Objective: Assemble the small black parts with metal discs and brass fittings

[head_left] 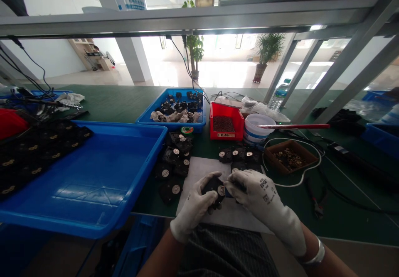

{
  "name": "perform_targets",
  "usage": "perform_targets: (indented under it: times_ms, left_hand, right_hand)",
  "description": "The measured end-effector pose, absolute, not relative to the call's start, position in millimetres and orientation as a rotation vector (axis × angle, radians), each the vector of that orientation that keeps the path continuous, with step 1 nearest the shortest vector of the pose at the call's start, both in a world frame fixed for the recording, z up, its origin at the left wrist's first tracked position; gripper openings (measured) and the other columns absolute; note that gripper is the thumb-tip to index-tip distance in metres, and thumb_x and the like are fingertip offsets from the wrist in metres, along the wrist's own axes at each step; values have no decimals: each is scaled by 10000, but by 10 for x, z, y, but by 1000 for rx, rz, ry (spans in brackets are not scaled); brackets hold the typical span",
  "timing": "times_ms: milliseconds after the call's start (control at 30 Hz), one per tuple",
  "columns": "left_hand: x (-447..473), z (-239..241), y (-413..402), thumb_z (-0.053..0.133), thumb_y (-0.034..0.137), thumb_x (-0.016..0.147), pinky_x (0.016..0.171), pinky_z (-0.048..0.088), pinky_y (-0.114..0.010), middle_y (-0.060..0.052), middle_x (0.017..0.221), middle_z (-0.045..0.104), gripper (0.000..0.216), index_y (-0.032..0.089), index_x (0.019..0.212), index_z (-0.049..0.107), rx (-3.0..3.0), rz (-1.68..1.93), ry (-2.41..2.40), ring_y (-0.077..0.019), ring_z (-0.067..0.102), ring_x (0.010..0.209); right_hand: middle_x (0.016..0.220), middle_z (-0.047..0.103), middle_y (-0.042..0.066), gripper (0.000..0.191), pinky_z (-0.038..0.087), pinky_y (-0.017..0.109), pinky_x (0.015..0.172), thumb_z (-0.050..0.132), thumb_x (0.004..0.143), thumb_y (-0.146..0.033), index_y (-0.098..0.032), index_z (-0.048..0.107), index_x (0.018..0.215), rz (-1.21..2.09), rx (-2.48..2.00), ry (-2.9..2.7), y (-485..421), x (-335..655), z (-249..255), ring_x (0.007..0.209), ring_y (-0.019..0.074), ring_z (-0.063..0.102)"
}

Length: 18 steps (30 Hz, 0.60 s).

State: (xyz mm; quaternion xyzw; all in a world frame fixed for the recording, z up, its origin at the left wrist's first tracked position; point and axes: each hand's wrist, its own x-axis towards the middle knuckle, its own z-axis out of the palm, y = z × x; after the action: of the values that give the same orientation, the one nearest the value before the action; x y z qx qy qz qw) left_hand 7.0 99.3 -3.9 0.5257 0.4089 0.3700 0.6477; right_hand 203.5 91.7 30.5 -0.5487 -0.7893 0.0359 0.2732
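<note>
While your left hand (195, 202) clasps 1 black part (212, 189), likely rigid, best edge-held, your right hand (259, 190) beside those fingers has an unclear hold.

Your green workbench top (109, 102) carries a big blue tray (90, 173) at left, a smaller blue tray (199, 126) toward the back, then a red parts bin (215, 135) with a translucent plastic tub (252, 131) just beside it. Nearer you: white sheet (199, 165), black units with metal discs (166, 193) along its left, open cardboard box (278, 167) and pliers (318, 210) at right. Water bottle (279, 96) stands farther back.
</note>
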Motion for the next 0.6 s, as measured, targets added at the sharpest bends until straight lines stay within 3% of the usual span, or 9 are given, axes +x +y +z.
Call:
perform_targets:
  times_ms: [67,133,200,267,333,467,600]
  left_hand:
    - [87,-39,987,534,228,893,614,553,-257,-100,1144,710,588,192,1480,520,1264,855,1004,-178,699,771]
    - [106,-30,1014,514,230,919,814,602,-333,-130,1260,704,567,181,1484,521,1368,879,1106,-245,723,1003]
    - [126,-7,1086,546,241,937,1076,516,-402,-144,1425,648,548,178,1481,539,1498,902,1228,-293,628,1286]
    - [147,31,1196,580,260,955,1214,378,-433,-144,1529,586,550,184,1498,536,1628,911,1354,-308,524,1426]
    - [167,77,1316,581,278,980,1226,350,-464,-165,1519,597,550,174,1518,523,1731,904,1468,-329,536,1419]
    - [193,198,1464,547,228,1003,1132,418,-528,-186,1468,625,479,196,1480,575,1866,901,1650,-385,613,1314]
    - [259,405,1362,456,267,1048,1138,372,-593,-186,1589,508,418,219,1423,634,2047,997,1588,-427,561,1348]
  right_hand:
    - [853,786,30,181,529,365,748,607,985,-325,-236,712,868,116,-1471,-2062,872,2076,364,791,234,742]
    - [915,802,26,153,556,355,748,674,936,-397,-258,728,968,189,-1498,-1964,802,2142,455,825,236,759]
    - [971,802,26,363,578,356,734,794,813,-476,-284,718,1112,288,-1552,-1859,714,2214,553,851,254,764]
    - [997,792,29,526,592,366,728,837,745,-504,-296,690,1205,340,-1587,-1790,617,2270,625,856,268,760]
    - [1004,782,27,451,600,375,760,776,802,-484,-304,685,1206,321,-1592,-1715,519,2309,654,869,263,754]
    - [1002,785,19,196,596,380,818,622,945,-425,-319,707,1087,204,-1586,-1577,377,2420,592,876,247,753]
    - [992,777,32,190,584,394,783,550,1028,-438,-326,700,1064,-24,-1541,-1626,395,2617,489,888,258,740]
